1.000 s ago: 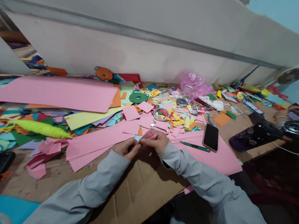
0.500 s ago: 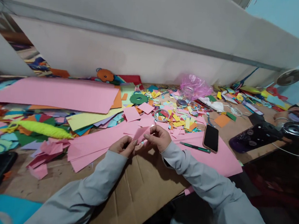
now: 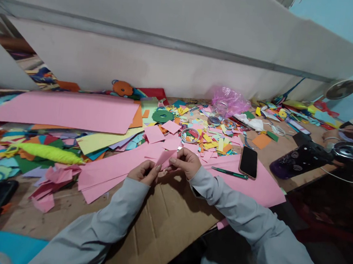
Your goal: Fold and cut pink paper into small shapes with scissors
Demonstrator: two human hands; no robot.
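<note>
A small piece of pink paper is pinched between both hands, above the near edge of a brown cardboard sheet. My left hand grips its left side between thumb and fingers. On the other side, my right hand pinches the paper's right part with thumb and forefinger. Long pink paper strips lie fanned out to the left of the hands. Small pink squares rest just beyond them, close to a roll of tape.
Right of the hands, a pen and a phone lie on pink sheets. A dark tumbler stands farther right. Coloured scraps, a glass jar and a pink plastic bag fill the back. A large pink sheet lies at left.
Both hands stay almost in place, still holding the pink paper. The whole view has shifted very slightly.
</note>
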